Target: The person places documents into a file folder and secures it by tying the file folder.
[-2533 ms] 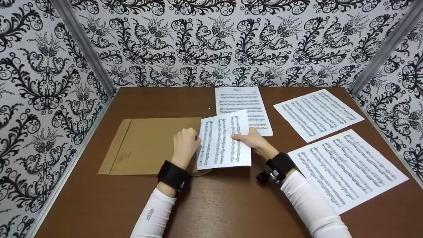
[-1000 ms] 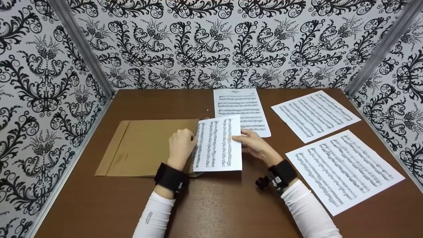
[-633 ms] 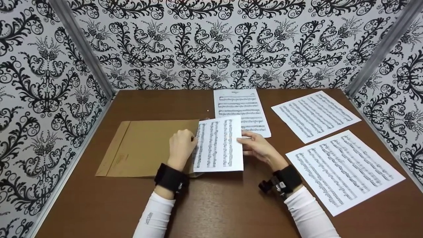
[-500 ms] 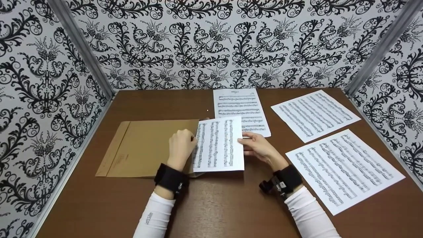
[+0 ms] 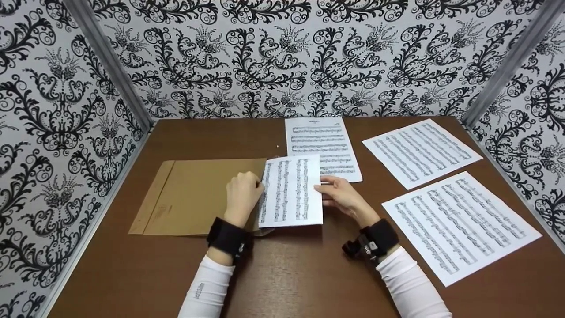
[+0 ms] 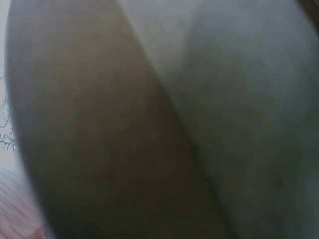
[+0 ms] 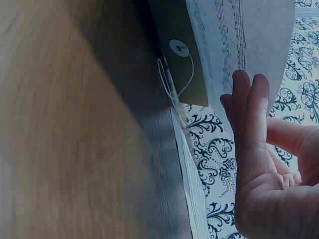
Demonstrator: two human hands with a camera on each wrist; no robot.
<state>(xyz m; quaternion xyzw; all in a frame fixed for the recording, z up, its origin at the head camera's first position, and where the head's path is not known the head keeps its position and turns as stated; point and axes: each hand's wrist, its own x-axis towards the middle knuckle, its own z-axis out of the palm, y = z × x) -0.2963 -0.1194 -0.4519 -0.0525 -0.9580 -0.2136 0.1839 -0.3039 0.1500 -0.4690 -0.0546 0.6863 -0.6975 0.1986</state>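
I see my right hand [image 5: 342,197] with straight fingers pushing the music sheet [image 5: 291,191] toward nine o'clock into the envelope [image 5: 198,196], whose mouth my left hand [image 5: 242,194] pinches apart; the sheet's long axis runs three-to-nine.

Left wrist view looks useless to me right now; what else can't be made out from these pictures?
- Left wrist view: blurred brown and grey all over, nothing identifiable.
- Left hand fingers: head view shows only its back, so its hold on the envelope or sheet cannot be told.
- Envelope mouth: covered by the left hand and sheet; how far the sheet is in is hidden.
- Notes and title on the sheets: too small to read.
- Right hand: cut off by the right wrist view's edge.
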